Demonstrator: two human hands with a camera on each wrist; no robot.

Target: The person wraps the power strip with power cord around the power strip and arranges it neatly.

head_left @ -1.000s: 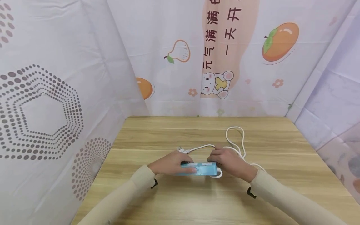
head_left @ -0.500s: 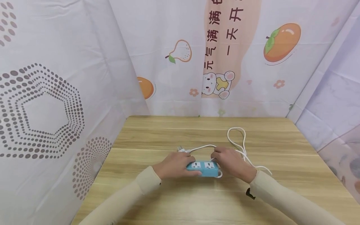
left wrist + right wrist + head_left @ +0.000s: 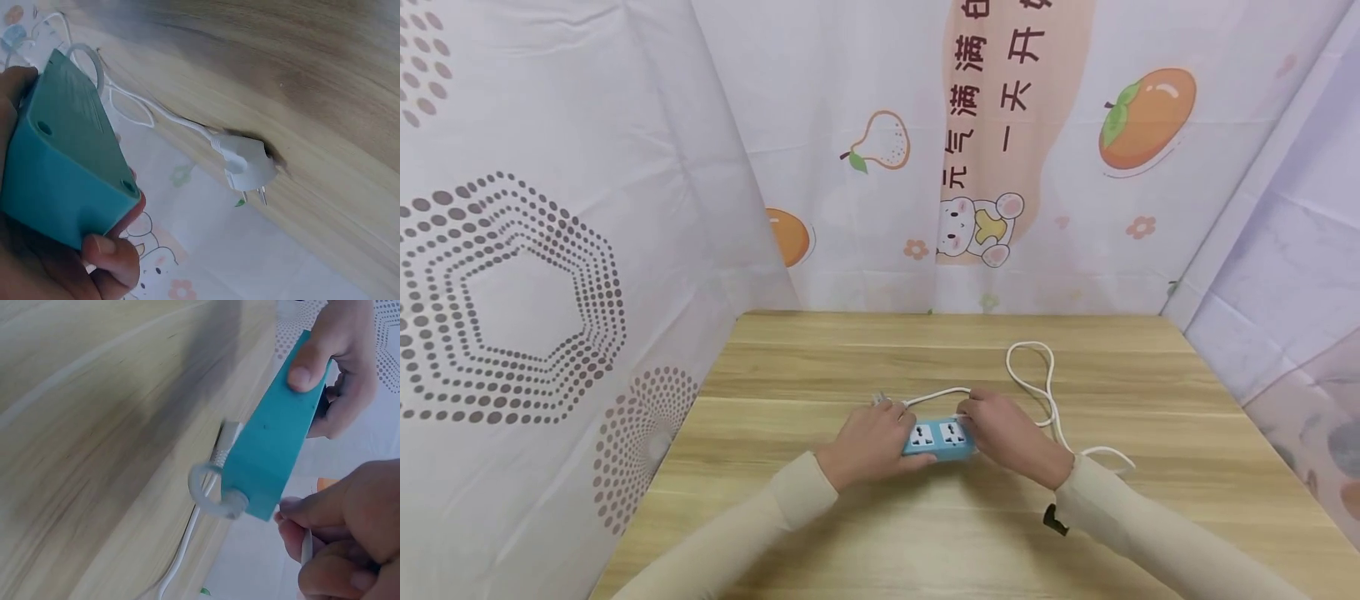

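A teal power strip (image 3: 946, 448) is raised off the table, its white socket faces turned up toward the head camera. My left hand (image 3: 871, 443) grips its left end, thumb on the near side, as the right wrist view also shows. At the strip's right end is my right hand (image 3: 1011, 435), pinching a length of white cord (image 3: 306, 548) between thumb and fingers. From that end of the strip the cord leaves in a tight curl (image 3: 203, 490). Beyond the left hand, the white plug (image 3: 247, 161) lies on the table, pins exposed.
Loose loops of the white cord (image 3: 1051, 387) spread over the wooden table (image 3: 850, 350) behind and right of the right hand. A printed curtain (image 3: 850, 250) hangs along the table's back edge, with another patterned curtain (image 3: 685, 208) at the left.
The strip has rolled so its sockets, earlier seen edge-on, now face up. It has shifted slightly away from me. Cord to the right of the right hand has slid a little further right.
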